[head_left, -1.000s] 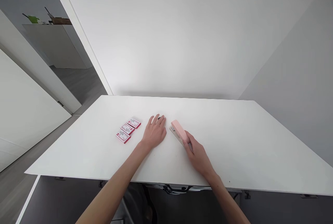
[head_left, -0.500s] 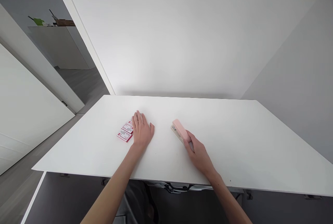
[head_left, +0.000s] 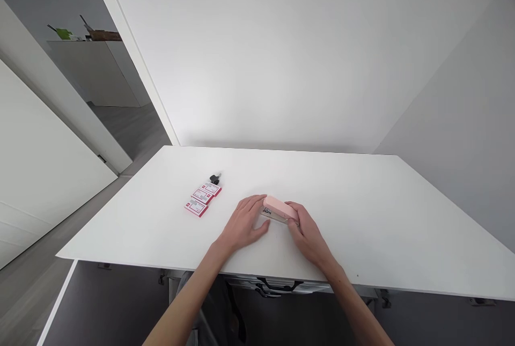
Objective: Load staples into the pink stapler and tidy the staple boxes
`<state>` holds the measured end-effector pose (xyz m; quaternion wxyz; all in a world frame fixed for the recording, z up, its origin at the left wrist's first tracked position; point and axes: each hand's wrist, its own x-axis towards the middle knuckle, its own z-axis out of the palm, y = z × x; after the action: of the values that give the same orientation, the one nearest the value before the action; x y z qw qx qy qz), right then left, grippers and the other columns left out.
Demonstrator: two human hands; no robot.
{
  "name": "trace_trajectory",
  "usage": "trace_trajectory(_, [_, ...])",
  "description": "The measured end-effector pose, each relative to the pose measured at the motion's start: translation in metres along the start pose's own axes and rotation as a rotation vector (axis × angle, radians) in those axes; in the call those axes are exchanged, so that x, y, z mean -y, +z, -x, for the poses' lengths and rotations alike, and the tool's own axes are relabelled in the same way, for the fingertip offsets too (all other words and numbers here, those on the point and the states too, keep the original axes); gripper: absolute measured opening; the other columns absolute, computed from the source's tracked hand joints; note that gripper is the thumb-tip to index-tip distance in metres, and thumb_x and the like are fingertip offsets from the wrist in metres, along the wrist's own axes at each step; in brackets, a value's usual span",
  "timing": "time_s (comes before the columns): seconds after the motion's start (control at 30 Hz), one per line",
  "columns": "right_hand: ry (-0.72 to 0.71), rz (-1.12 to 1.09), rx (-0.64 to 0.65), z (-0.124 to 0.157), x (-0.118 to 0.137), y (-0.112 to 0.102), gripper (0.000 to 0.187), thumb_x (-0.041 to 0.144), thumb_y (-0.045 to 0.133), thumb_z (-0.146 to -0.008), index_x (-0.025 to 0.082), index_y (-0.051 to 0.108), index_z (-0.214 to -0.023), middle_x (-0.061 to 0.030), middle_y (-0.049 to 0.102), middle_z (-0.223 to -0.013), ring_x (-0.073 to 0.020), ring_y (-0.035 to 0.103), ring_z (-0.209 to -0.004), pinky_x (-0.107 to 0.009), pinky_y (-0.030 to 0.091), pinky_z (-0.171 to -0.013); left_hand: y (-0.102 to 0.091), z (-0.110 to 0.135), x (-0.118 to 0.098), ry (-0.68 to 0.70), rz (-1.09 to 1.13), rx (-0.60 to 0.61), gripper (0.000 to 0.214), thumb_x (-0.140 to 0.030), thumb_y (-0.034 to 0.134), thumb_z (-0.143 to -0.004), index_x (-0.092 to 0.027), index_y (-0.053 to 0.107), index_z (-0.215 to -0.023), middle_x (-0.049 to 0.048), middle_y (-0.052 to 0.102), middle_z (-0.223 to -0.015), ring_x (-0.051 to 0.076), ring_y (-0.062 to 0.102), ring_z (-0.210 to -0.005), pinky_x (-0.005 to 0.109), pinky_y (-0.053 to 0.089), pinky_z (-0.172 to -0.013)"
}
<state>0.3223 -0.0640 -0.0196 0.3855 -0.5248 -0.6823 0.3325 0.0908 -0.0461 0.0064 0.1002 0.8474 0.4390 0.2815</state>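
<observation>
A pink stapler is in front of me, just over the white tabletop or resting on it; I cannot tell which. Wrapped round its rear end is my right hand. My left hand lies at the stapler's front end, thumb spread from the fingers. Its fingertips reach the pink nose, though whether they touch it is unclear. To the left, three small red-and-white boxes lie in a slanting row. Beyond them sits a small black object with a shiny metal part, perhaps binder clips.
The white table runs across the view, its far edge against a white wall. Under the front edge are black handles. A doorway opens at the left, with a cabinet in the room behind.
My left hand has left the small boxes and moved right to the stapler's nose, uncovering the boxes and the black object. In my right hand the stapler has turned flatter, its nose swinging toward me.
</observation>
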Motion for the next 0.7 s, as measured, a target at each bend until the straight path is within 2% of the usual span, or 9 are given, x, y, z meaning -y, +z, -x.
trace_trajectory(0.1, [0.006, 0.019, 0.015, 0.002, 0.001, -0.001, 0.043, 0.028, 0.042, -0.1, 0.027, 0.049, -0.143, -0.0083, 0.057, -0.149, -0.0264, 0.055, -0.135, -0.049, 0.047, -0.113, 0.0, 0.002, -0.008, -0.105, 0.163, 0.016, 0.033, -0.038, 0.063, -0.097, -0.027, 0.064, -0.129, 0.0052, 0.072, -0.128, 0.026, 0.064, -0.123, 0.043, 0.052, -0.106])
trace_trajectory(0.2, [-0.023, 0.049, 0.027, 0.003, 0.003, -0.001, 0.042, 0.031, 0.046, -0.1, 0.027, 0.05, -0.142, -0.0088, 0.057, -0.149, -0.0273, 0.055, -0.136, -0.049, 0.048, -0.112, 0.002, 0.004, -0.009, -0.229, 0.267, 0.0, 0.026, -0.045, 0.066, -0.096, -0.027, 0.071, -0.114, 0.0036, 0.077, -0.112, 0.025, 0.068, -0.108, 0.041, 0.054, -0.097])
trace_trajectory(0.27, [-0.072, 0.064, 0.026, 0.004, 0.004, 0.0, 0.041, 0.035, 0.051, -0.099, 0.027, 0.052, -0.139, -0.0091, 0.058, -0.147, -0.0277, 0.055, -0.136, -0.048, 0.049, -0.112, 0.003, 0.005, -0.009, -0.263, 0.311, -0.017, 0.025, -0.047, 0.068, -0.094, -0.027, 0.074, -0.107, 0.0028, 0.078, -0.108, 0.024, 0.069, -0.103, 0.04, 0.054, -0.094])
trace_trajectory(0.5, [-0.23, 0.079, 0.026, 0.005, 0.01, 0.0, 0.036, 0.045, 0.062, -0.098, 0.028, 0.06, -0.13, -0.0096, 0.065, -0.137, -0.0295, 0.059, -0.13, -0.049, 0.051, -0.108, 0.005, 0.011, -0.009, -0.203, 0.355, -0.032, 0.019, -0.045, 0.072, -0.093, -0.027, 0.077, -0.096, -0.0002, 0.079, -0.097, 0.021, 0.068, -0.091, 0.036, 0.052, -0.084])
trace_trajectory(0.7, [-0.171, 0.071, 0.072, 0.01, 0.013, 0.001, 0.03, 0.049, 0.056, -0.102, 0.026, 0.059, -0.122, -0.0114, 0.067, -0.123, -0.0294, 0.065, -0.112, -0.048, 0.058, -0.094, 0.005, 0.014, -0.012, -0.153, 0.34, -0.01, 0.02, -0.046, 0.071, -0.094, -0.027, 0.078, -0.097, 0.0008, 0.077, -0.096, 0.02, 0.067, -0.091, 0.034, 0.052, -0.083])
